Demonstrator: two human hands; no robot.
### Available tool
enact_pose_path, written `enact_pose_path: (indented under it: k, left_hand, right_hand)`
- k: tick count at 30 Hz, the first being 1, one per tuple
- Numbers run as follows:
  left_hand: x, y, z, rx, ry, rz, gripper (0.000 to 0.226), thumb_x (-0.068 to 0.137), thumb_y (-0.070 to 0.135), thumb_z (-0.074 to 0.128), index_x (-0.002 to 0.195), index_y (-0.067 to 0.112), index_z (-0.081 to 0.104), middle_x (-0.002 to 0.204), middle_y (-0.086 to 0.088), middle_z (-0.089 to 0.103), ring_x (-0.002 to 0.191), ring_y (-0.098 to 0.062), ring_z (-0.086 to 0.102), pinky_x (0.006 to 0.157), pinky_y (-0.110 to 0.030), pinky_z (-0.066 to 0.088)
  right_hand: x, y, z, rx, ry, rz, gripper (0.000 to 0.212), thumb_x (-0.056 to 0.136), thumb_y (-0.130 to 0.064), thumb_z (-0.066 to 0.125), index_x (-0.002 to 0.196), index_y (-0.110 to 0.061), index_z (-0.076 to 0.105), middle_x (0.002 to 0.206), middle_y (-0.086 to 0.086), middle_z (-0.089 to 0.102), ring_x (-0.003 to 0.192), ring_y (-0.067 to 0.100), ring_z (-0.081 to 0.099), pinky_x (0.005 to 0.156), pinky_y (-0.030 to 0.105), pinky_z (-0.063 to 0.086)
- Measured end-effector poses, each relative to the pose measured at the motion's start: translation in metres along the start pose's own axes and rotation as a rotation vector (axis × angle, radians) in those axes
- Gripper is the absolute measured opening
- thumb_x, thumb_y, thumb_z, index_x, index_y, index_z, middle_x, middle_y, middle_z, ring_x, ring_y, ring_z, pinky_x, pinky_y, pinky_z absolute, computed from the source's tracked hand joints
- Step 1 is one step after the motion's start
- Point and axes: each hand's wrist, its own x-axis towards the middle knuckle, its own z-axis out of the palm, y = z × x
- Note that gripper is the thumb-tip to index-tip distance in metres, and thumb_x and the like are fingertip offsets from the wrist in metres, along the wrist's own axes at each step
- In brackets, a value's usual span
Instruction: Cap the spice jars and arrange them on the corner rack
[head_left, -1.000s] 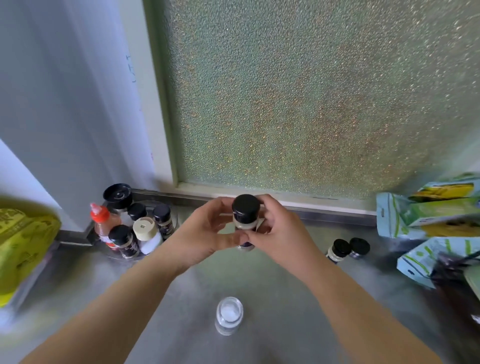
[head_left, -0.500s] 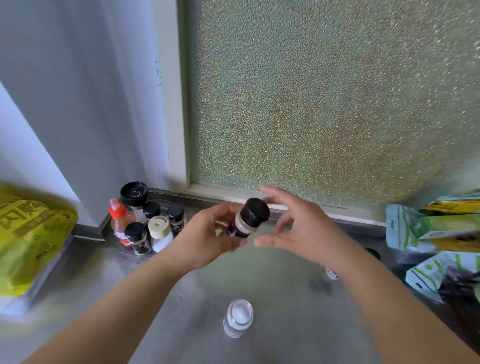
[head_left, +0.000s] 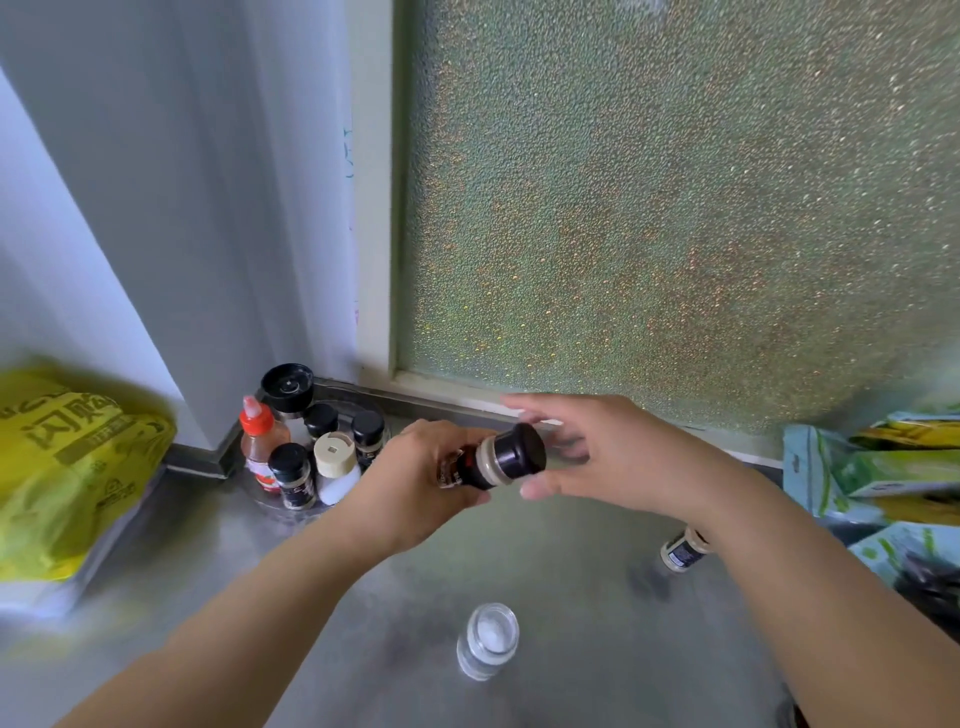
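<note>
At the counter's (head_left: 571, 649) left edge sits a yellow bag (head_left: 67, 467). In the back left corner the corner rack (head_left: 358, 410) carries a red-capped bottle (head_left: 260, 447), a tall black grinder (head_left: 287, 387), three black-capped jars and a white jar with a beige lid (head_left: 335, 467), all upright and crowded together.

The left hand (head_left: 415, 483) grips a capped spice jar (head_left: 493, 460) by its body, fingers and thumb curled round the labelled part; the jar is held above the counter, tipped so its black cap (head_left: 519, 452) points right. The right hand (head_left: 602, 457) is spread wide, fingers straight, holding nothing, thumb just beside the cap; whether any finger touches the cap cannot be told.

Near the front edge an uncapped glass jar (head_left: 488, 639) with white contents stands upright. Farther right a small jar (head_left: 683, 551) peeks out from behind the right forearm. Green and blue packets (head_left: 883, 467) lie at the right edge.

A second ago both hands were closed on the upright jar, the right one on its cap; since then the right hand has let go and opened, and the left has tilted the jar and carried it toward the rack
</note>
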Motion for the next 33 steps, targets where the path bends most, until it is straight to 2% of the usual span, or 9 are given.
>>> enact_pose_path:
  k: [3,6,9,11,14,16,20,24,33]
  left_hand:
    - [0.001,0.000,-0.004,0.051,0.021,0.011,0.051,0.066,0.013,0.078,0.109,0.034,0.063,0.083,0.014,0.057,0.088,-0.016,0.052,0.076,-0.013,0.036]
    - [-0.001,-0.002,-0.007,0.043,0.035,0.021,0.052,0.066,0.014,0.079,0.110,0.036,0.062,0.086,0.007,0.062,0.087,-0.016,0.050,0.077,-0.018,0.038]
    - [-0.004,-0.005,-0.011,0.021,0.025,0.002,0.052,0.066,0.014,0.079,0.110,0.036,0.062,0.088,0.005,0.063,0.088,-0.016,0.051,0.078,-0.022,0.040]
    - [-0.003,-0.007,-0.015,0.040,0.031,-0.017,0.051,0.066,0.014,0.078,0.109,0.036,0.062,0.087,0.014,0.060,0.089,-0.014,0.051,0.078,-0.015,0.038]
    - [-0.002,-0.006,-0.020,0.105,0.049,-0.025,0.048,0.065,0.015,0.078,0.107,0.035,0.064,0.082,0.021,0.054,0.088,-0.011,0.049,0.073,0.000,0.029]
    - [-0.003,-0.005,-0.021,0.141,0.042,-0.011,0.047,0.066,0.016,0.078,0.107,0.033,0.065,0.083,0.015,0.057,0.087,-0.012,0.048,0.072,0.003,0.026]
    - [0.000,-0.014,-0.023,0.115,0.063,-0.012,0.047,0.064,0.014,0.079,0.105,0.031,0.066,0.088,0.004,0.064,0.088,-0.015,0.051,0.075,-0.006,0.033]
    - [0.004,-0.023,-0.024,0.066,0.055,-0.046,0.042,0.062,0.012,0.080,0.099,0.028,0.068,0.086,0.004,0.067,0.082,-0.014,0.058,0.075,-0.029,0.046]
    - [0.006,-0.041,-0.035,-0.254,0.138,-0.206,0.036,0.068,0.005,0.075,0.089,0.034,0.067,0.077,-0.008,0.071,0.064,-0.024,0.063,0.063,-0.029,0.054]
  right_hand:
    - [0.003,-0.008,0.008,-0.019,0.052,-0.040,0.022,0.078,-0.041,0.067,0.096,-0.028,0.063,0.081,-0.007,0.072,0.074,0.004,0.068,0.075,0.026,0.052]
    - [0.007,-0.015,0.016,-0.009,0.082,0.070,0.055,0.080,-0.064,0.047,0.078,-0.011,0.059,0.060,0.005,0.071,0.049,0.010,0.066,0.064,0.032,0.056]
    - [0.006,-0.017,0.007,-0.017,-0.011,0.058,0.060,0.076,-0.068,0.045,0.113,-0.023,0.061,0.093,-0.004,0.073,0.059,-0.009,0.062,0.078,0.030,0.053]
    - [0.007,-0.017,0.003,-0.015,-0.060,-0.061,0.050,0.083,-0.044,0.061,0.130,-0.040,0.045,0.118,-0.016,0.060,0.086,-0.015,0.058,0.090,0.021,0.045]
    - [0.012,-0.021,0.008,-0.019,-0.002,-0.068,0.022,0.087,-0.039,0.057,0.106,-0.030,0.060,0.086,-0.009,0.071,0.076,0.002,0.066,0.081,0.026,0.051]
    - [0.016,-0.023,0.009,-0.011,0.013,0.013,0.043,0.084,-0.060,0.043,0.097,-0.023,0.062,0.074,-0.007,0.071,0.064,0.000,0.065,0.073,0.027,0.051]
    - [0.021,-0.023,0.006,-0.019,-0.051,-0.105,0.047,0.082,-0.038,0.065,0.126,-0.040,0.050,0.120,-0.022,0.054,0.096,-0.008,0.055,0.088,0.015,0.043]
    - [0.033,-0.029,0.017,-0.069,0.023,-0.119,0.040,0.080,-0.029,0.069,0.118,-0.034,0.057,0.105,-0.013,0.062,0.091,0.008,0.062,0.088,0.026,0.049]
    - [0.069,-0.040,0.022,0.013,0.112,-0.199,0.039,0.078,-0.022,0.073,0.114,-0.027,0.062,0.093,-0.005,0.067,0.080,0.016,0.066,0.082,0.036,0.053]
